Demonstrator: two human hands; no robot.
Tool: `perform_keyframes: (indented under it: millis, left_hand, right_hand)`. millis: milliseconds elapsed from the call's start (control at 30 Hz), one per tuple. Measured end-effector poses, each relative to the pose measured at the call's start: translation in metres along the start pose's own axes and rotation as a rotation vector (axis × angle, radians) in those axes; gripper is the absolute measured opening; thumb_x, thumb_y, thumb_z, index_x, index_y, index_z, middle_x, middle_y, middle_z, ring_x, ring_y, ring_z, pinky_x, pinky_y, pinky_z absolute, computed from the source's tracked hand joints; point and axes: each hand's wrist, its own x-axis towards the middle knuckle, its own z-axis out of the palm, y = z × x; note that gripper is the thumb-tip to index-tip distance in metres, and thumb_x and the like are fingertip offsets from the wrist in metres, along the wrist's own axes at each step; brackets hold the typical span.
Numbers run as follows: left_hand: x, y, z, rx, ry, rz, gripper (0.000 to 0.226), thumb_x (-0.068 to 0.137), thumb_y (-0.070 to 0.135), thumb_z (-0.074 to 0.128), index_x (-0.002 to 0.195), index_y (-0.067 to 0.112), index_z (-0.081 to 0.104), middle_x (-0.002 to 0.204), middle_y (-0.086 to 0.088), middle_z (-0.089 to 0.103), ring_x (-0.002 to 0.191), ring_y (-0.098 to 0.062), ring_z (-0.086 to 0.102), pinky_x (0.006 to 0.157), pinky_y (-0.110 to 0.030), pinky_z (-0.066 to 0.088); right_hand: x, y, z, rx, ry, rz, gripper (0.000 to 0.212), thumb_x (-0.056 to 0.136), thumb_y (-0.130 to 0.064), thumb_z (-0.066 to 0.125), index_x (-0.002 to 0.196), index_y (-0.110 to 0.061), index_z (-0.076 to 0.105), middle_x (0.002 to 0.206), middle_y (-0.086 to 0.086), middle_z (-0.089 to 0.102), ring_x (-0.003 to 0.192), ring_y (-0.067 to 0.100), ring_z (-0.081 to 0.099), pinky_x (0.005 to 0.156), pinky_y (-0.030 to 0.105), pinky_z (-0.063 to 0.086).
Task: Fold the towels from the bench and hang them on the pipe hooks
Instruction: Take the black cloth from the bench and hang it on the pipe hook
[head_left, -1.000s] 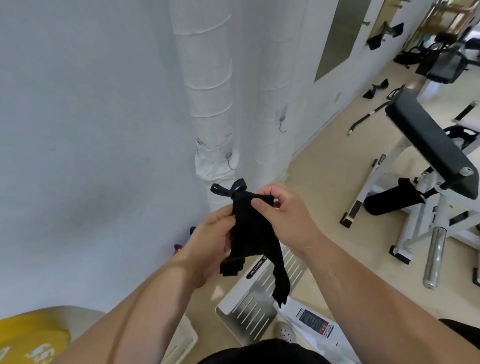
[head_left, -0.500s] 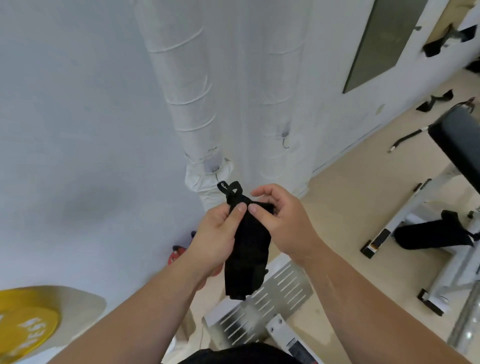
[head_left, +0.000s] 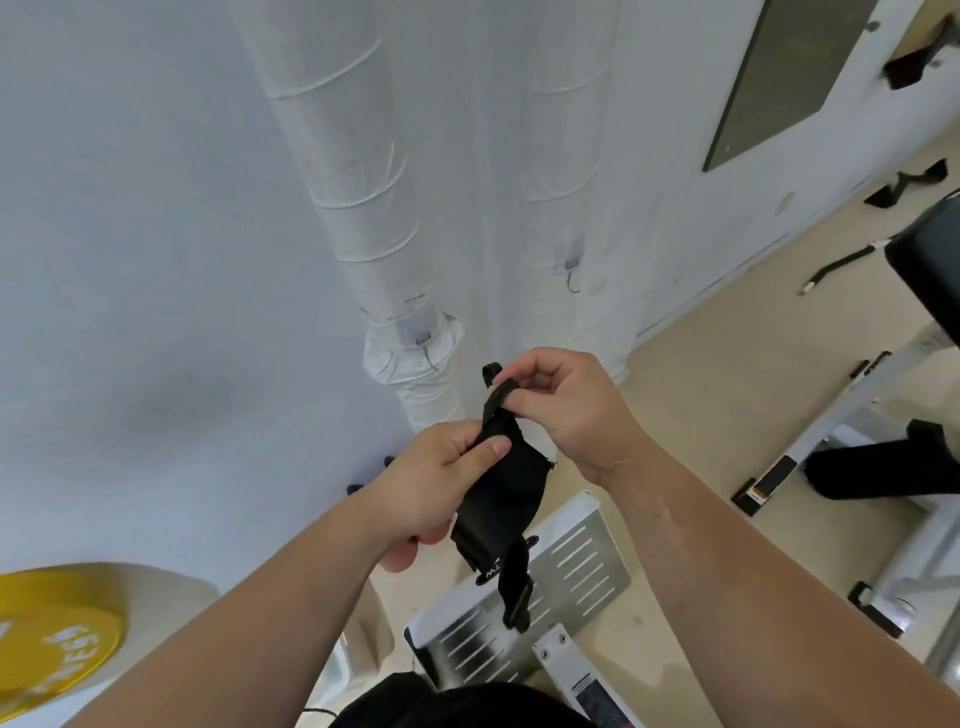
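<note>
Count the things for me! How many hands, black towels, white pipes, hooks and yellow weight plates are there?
Hands: 2, left hand and right hand
Towels: 1, black towel, held by both hands
Pipes: 2, left pipe and right pipe
Hooks: 2, left hook and right hook
Weight plates: 1, yellow weight plate
Total: 8

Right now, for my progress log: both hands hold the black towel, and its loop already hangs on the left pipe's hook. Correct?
No. The left hand and right hand do hold the black towel, but its loop hangs on no hook: the head view shows the hook on the left pipe bare, the loop pinched by the right hand.
</note>
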Motion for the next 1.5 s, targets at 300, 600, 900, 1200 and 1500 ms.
perform_keyframes:
  millis: [300,600,900,1200,1500]
  left_hand:
    - [0.023,-0.011,-0.043,-0.221,-0.04,0.073,0.025,0.106,0.026,0.05,0.087,0.011,0.058,0.066,-0.001,0.052,0.053,-0.007,0.05,0.054,-0.02,0.041]
    - [0.044,-0.01,-0.09,-0.25,-0.035,0.227,0.021,0.107,0.022,0.046,0.111,0.022,0.066,0.098,0.001,0.078,0.095,-0.013,0.072,0.087,-0.029,0.053]
    - [0.06,-0.003,-0.109,-0.256,0.16,0.284,0.024,0.1,0.019,0.051,0.087,0.026,0.069,0.084,0.003,0.071,0.086,-0.019,0.068,0.083,-0.039,0.055]
    - [0.078,0.005,-0.104,-0.577,0.165,0.116,0.018,0.095,0.008,0.057,0.083,0.009,0.07,0.078,-0.008,0.065,0.079,-0.023,0.059,0.076,-0.039,0.049]
    - [0.15,0.024,-0.048,-0.632,-0.01,0.041,0.017,0.095,0.013,0.049,0.087,0.011,0.063,0.083,-0.012,0.058,0.08,-0.025,0.058,0.07,-0.036,0.048]
  right_hand:
    - [0.036,-0.011,0.043,-0.114,0.17,0.111,0.022,0.076,0.007,0.074,0.089,-0.01,0.077,0.073,0.005,0.074,0.07,0.015,0.07,0.071,0.03,0.058]
    - [0.053,-0.034,0.09,-0.191,0.371,0.148,0.007,0.077,0.004,0.075,0.079,0.006,0.069,0.072,0.027,0.061,0.062,0.023,0.054,0.048,0.027,0.043]
    - [0.066,-0.043,0.101,-0.415,0.424,0.07,0.026,0.079,-0.017,0.083,0.07,-0.001,0.064,0.051,-0.008,0.048,0.048,0.007,0.043,0.048,0.018,0.035]
    - [0.08,-0.028,0.076,-0.42,0.32,0.123,0.026,0.081,-0.017,0.081,0.066,-0.007,0.062,0.053,-0.005,0.045,0.052,0.012,0.039,0.051,0.024,0.031]
    - [0.11,0.016,-0.035,0.243,-0.006,0.141,0.003,0.087,-0.014,0.065,0.088,-0.013,0.068,0.1,0.012,0.067,0.092,0.02,0.062,0.083,0.032,0.047]
